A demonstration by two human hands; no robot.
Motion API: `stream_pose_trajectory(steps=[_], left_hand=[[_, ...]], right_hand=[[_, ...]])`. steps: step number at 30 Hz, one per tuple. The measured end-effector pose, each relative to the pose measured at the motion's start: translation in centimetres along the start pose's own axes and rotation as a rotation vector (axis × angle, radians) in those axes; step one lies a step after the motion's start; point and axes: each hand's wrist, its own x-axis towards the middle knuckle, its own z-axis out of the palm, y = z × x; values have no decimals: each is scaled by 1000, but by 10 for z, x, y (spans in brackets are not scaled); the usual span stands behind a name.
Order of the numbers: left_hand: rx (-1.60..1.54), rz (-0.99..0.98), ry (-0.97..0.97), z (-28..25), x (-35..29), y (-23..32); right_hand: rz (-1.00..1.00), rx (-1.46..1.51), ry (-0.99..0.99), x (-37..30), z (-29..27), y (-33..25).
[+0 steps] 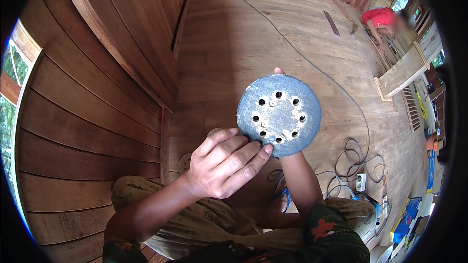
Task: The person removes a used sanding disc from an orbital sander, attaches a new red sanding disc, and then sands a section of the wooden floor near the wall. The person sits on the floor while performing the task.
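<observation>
A round grey sanding pad [280, 109] with a ring of holes is held up in front of me, its worn, dusty face toward me. My left hand [226, 163] is closed at its lower left edge, fingertips pressing the rim and face. From behind, my right hand [279, 70] supports the pad; only a fingertip shows past the far edge, and the forearm rises below it. Whether a tool body sits behind the pad is hidden. Beside my left wrist, a pale disc with holes [184, 163] is partly covered.
Wood-plank walls stand at my left. A long black cable [312, 63] crosses the wooden floor to coils and a white socket block [360, 182] at the right. Close by lies a blue power tool [369, 202]. At the far right, a person in red [380, 18] bends near a wooden frame.
</observation>
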Motion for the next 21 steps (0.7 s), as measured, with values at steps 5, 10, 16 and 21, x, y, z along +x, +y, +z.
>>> stream_pose_trajectory(steps=[5,10,16,21], left_hand=[[2,4,-4,0,0,2],[-16,3,-29,-2,0,3],[-28,19,-46,-3,1,4],[-50,25,-52,-2,0,6]], right_hand=[[-47,-91,60,-5,-4,-1],[-90,-153,89,-8,-10,-5],[-210,-374,50,-7,-23,-8],[-229,-388,98,-11,-27,-7]])
